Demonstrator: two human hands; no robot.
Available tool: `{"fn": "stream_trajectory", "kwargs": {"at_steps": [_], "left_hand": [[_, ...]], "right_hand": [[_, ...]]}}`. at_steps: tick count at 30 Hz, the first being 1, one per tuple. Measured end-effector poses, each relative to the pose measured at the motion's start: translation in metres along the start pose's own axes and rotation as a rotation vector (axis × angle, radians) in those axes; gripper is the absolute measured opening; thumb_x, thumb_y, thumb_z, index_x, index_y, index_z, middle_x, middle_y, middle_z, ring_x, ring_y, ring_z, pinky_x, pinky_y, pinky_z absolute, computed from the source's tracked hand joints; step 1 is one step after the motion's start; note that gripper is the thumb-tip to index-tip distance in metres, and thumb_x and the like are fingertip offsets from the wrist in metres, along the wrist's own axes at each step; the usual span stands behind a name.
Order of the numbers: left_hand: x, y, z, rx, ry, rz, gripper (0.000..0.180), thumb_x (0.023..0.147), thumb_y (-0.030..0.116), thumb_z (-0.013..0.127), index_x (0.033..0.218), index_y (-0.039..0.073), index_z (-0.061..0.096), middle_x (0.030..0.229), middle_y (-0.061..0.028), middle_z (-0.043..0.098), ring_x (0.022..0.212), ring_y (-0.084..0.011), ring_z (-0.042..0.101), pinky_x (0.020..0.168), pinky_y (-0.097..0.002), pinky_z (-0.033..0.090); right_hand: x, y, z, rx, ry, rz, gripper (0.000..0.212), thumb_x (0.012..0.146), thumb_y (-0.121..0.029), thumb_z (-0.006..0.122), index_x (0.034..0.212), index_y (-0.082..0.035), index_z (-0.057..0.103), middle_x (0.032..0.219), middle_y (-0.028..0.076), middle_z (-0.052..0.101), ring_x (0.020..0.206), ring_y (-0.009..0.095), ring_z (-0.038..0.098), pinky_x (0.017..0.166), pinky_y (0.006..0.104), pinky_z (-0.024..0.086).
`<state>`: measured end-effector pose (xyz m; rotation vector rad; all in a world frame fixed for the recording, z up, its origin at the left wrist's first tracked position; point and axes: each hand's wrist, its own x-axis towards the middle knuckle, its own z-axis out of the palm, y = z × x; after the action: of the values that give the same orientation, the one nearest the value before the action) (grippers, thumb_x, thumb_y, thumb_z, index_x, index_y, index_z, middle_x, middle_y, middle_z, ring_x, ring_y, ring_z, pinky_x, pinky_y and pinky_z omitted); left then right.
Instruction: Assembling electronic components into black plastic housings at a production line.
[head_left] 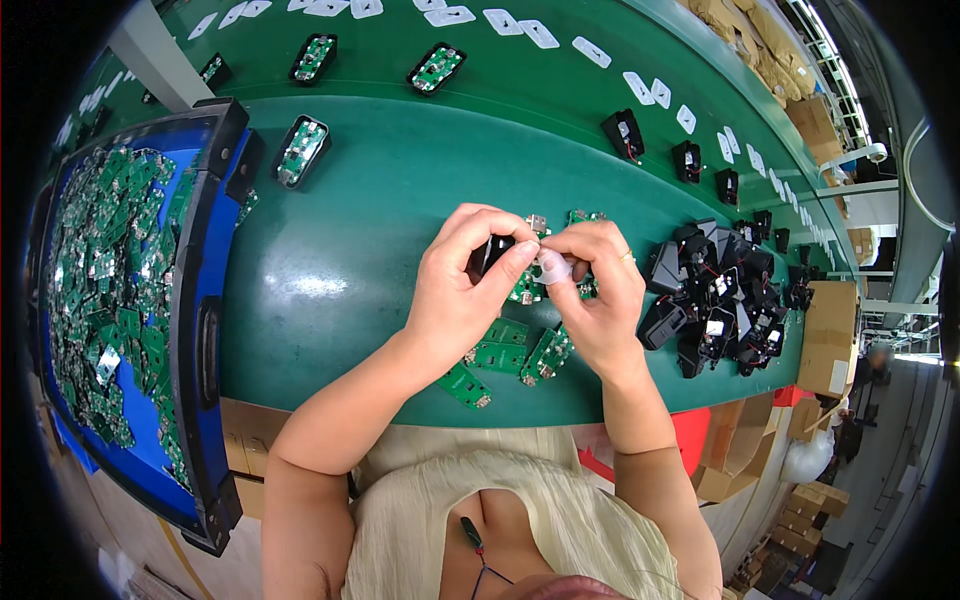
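Observation:
My left hand (pixel 455 275) is closed round a small black plastic housing (pixel 490 256), mostly hidden by the fingers. Its thumb and fingertips meet those of my right hand (pixel 598 285), which pinches something too small to make out at the housing's right end. A translucent whitish piece (pixel 553 267) shows at my right fingertips; I cannot tell whether it is worn on a finger or held. Under and just below both hands lie several green circuit boards (pixel 500 350), one a populated board (pixel 547 356) with metal connectors.
At left stands a blue-lined black crate (pixel 208 330) heaped with circuit boards. Black housings with wires (pixel 715 300) pile up at right. A housing with a board fitted (pixel 302 152) sits at upper left. The green conveyor belt (pixel 540 90) behind carries housings and white plates. Cardboard box (pixel 828 335) stands far right.

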<state>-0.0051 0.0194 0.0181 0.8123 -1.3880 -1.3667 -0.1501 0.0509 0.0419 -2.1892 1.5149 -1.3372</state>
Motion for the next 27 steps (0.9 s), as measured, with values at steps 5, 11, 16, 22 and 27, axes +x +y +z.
{"fn": "stream_trajectory", "kwargs": {"at_steps": [5, 11, 16, 22, 27], "left_hand": [[-0.0002, 0.0106, 0.0014, -0.190, -0.031, -0.198, 0.024, 0.082, 0.001, 0.057, 0.106, 0.005, 0.056, 0.091, -0.0064, 0.054, 0.069, -0.0087, 0.054, 0.056, -0.0195, 0.048], [-0.0005, 0.0066, 0.0022, 0.081, 0.066, 0.021, 0.033, 0.082, -0.001, 0.054, 0.114, 0.006, 0.054, 0.097, -0.0053, 0.055, 0.071, -0.0076, 0.055, 0.054, -0.0200, 0.048], [-0.0005, 0.0094, 0.0024, 0.211, 0.104, 0.082, 0.031, 0.078, -0.002, 0.058, 0.108, 0.006, 0.057, 0.092, -0.0084, 0.059, 0.068, -0.0143, 0.060, 0.057, -0.0251, 0.049], [0.0006, 0.0057, 0.0040, 0.355, 0.145, 0.298, 0.034, 0.073, -0.005, 0.059, 0.105, 0.005, 0.058, 0.092, -0.0108, 0.060, 0.071, -0.0231, 0.061, 0.060, -0.0297, 0.050], [0.0010, 0.0054, 0.0039, 0.397, 0.165, 0.365, 0.035, 0.071, -0.007, 0.059, 0.104, 0.004, 0.058, 0.092, -0.0111, 0.060, 0.074, -0.0249, 0.061, 0.062, -0.0307, 0.050]], "right_hand": [[0.0001, 0.0031, -0.0028, 0.019, -0.008, 0.052, 0.021, 0.067, 0.005, 0.064, 0.083, -0.003, 0.055, 0.079, 0.007, 0.055, 0.069, 0.019, 0.054, 0.050, 0.0267, 0.041], [0.0013, 0.0080, -0.0011, -0.120, -0.054, -0.081, 0.025, 0.061, 0.006, 0.064, 0.082, -0.003, 0.053, 0.080, 0.008, 0.054, 0.067, 0.025, 0.052, 0.058, 0.0327, 0.042], [0.0011, 0.0079, 0.0006, -0.191, -0.072, -0.110, 0.026, 0.060, 0.006, 0.064, 0.082, -0.003, 0.053, 0.079, 0.008, 0.053, 0.067, 0.025, 0.051, 0.058, 0.0339, 0.043], [0.0008, 0.0057, 0.0049, -0.196, -0.060, -0.118, 0.027, 0.059, 0.007, 0.063, 0.082, -0.002, 0.052, 0.077, 0.009, 0.052, 0.066, 0.025, 0.051, 0.056, 0.0327, 0.043], [-0.0007, 0.0054, 0.0062, -0.185, -0.058, -0.072, 0.028, 0.058, 0.007, 0.063, 0.082, -0.002, 0.052, 0.077, 0.009, 0.051, 0.065, 0.026, 0.050, 0.056, 0.0337, 0.043]]}}
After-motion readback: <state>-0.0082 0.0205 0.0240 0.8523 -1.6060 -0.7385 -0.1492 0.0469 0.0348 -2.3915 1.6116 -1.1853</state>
